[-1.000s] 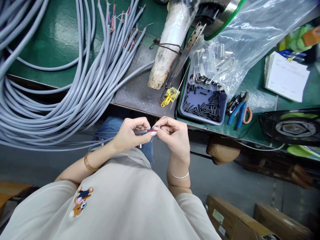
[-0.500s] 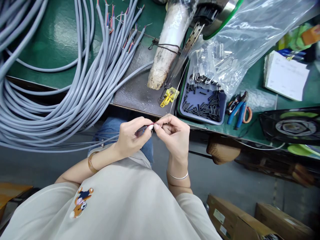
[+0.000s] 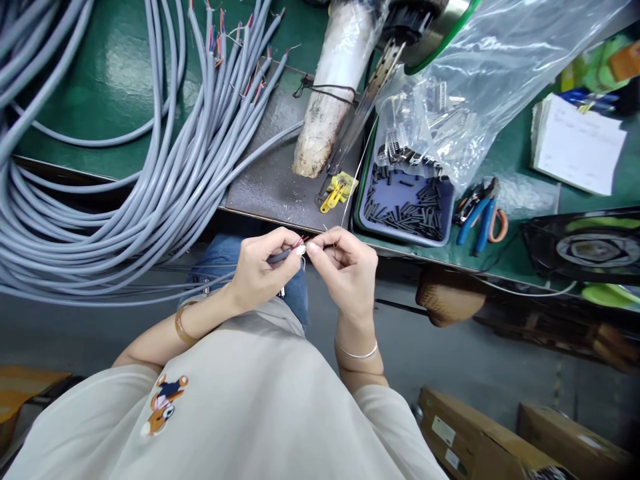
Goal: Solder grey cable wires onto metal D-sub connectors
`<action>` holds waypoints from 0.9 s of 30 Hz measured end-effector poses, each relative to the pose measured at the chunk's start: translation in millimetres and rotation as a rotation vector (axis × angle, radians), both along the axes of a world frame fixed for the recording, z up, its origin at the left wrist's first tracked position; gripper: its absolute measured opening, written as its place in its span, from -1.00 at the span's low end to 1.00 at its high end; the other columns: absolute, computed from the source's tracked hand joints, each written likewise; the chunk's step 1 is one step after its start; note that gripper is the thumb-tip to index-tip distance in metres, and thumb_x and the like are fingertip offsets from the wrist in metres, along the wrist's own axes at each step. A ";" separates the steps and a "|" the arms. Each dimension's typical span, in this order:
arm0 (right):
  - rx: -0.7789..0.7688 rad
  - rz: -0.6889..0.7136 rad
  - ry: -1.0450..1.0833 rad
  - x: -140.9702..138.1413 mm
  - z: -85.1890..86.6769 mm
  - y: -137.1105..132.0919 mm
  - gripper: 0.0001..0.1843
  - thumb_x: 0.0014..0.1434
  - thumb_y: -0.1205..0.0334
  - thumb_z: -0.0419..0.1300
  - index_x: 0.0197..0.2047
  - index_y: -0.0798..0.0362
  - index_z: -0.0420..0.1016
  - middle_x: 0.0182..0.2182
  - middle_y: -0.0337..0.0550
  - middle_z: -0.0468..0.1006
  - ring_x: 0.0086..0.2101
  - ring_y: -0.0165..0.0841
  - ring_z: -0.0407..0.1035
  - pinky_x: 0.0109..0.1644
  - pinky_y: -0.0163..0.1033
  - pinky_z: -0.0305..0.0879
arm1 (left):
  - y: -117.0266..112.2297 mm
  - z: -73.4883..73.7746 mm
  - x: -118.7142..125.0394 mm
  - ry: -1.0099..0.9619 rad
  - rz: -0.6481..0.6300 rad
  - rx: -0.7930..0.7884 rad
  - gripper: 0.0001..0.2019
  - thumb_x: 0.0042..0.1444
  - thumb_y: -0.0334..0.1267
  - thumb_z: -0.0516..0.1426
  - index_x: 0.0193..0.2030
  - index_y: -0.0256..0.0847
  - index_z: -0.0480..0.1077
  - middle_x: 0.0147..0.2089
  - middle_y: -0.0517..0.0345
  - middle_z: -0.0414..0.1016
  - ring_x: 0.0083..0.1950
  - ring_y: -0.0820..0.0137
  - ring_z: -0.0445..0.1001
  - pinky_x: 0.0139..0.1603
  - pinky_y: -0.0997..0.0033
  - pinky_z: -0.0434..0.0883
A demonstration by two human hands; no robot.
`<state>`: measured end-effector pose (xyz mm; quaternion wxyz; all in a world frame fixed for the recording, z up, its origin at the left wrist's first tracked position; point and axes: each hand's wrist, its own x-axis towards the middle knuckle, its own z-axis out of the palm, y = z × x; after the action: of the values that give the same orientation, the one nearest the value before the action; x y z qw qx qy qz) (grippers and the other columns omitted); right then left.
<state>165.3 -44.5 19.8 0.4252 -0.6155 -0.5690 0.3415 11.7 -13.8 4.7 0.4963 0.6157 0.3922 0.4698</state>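
Note:
Over the table's front edge, my left hand [image 3: 265, 270] is closed in a pinch on the end of a grey cable [image 3: 280, 256]. Thin red wires [image 3: 301, 240] stick out past its fingertips. My right hand [image 3: 353, 270] is pinched shut with its fingertips close against the left ones. Whatever lies between the right thumb and forefinger is too small to make out, though fine strands show around them. A thin pale wire [image 3: 346, 212] runs down from above toward the right hand's knuckles.
A bundle of grey cables [image 3: 165, 207] with stripped ends spreads over the left. A soldering iron [image 3: 345, 150] points down beside a wrapped white roll [image 3: 327, 73]. Further right are a tray [image 3: 400, 193] of black tubes, blue-handled cutters [image 3: 483, 223], a paper pad [image 3: 575, 150] and a fan [image 3: 590, 250].
My fingertips have parted slightly, and the red wires show more above my left fingers. Both hands stay in nearly the same place. The view has shifted a little.

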 end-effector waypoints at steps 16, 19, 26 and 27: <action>0.006 0.012 0.031 3.2 0.8 2.9 -0.75 0.29 0.03 0.25 -0.31 0.01 0.58 -0.60 -0.35 0.40 -0.62 -0.51 0.16 -0.52 -0.32 0.09 | 5.4 6.2 -2.5 -0.288 -0.080 -0.446 -0.79 0.09 -0.21 0.30 -0.40 -0.24 0.38 -0.59 0.37 0.26 -0.63 0.64 0.13 -0.60 0.60 0.18; 0.044 0.019 -0.059 -0.5 0.1 3.9 -0.76 0.29 0.07 0.26 -0.36 0.02 0.52 -0.62 -0.39 0.32 -0.64 -0.54 0.03 -0.53 -0.31 0.01 | 4.4 5.9 -1.9 -0.279 -0.072 -0.426 -0.78 0.08 -0.21 0.31 -0.40 -0.24 0.38 -0.57 0.35 0.29 -0.62 0.63 0.14 -0.59 0.59 0.18; 0.384 0.055 -0.341 -3.4 -5.6 3.3 -0.78 0.31 0.28 0.25 -0.41 0.02 0.45 -0.55 -0.37 0.45 -0.62 -0.57 0.11 -0.49 -0.33 0.11 | 4.6 3.1 -3.0 -0.327 -0.033 -0.522 -0.78 0.10 -0.21 0.29 -0.42 -0.22 0.36 -0.60 0.39 0.21 -0.61 0.64 0.11 -0.57 0.61 0.15; 0.402 0.055 -0.341 -1.5 -6.3 2.6 -0.78 0.31 0.28 0.25 -0.40 0.01 0.46 -0.55 -0.37 0.45 -0.63 -0.57 0.11 -0.50 -0.33 0.11 | 5.2 3.4 -3.7 -0.329 -0.034 -0.541 -0.78 0.10 -0.21 0.29 -0.42 -0.22 0.36 -0.60 0.39 0.21 -0.62 0.64 0.11 -0.58 0.61 0.14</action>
<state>163.8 -41.9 13.6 0.4272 -0.5517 -0.7055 0.1244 8.0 -8.7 8.1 0.7066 0.3838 0.4070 0.4333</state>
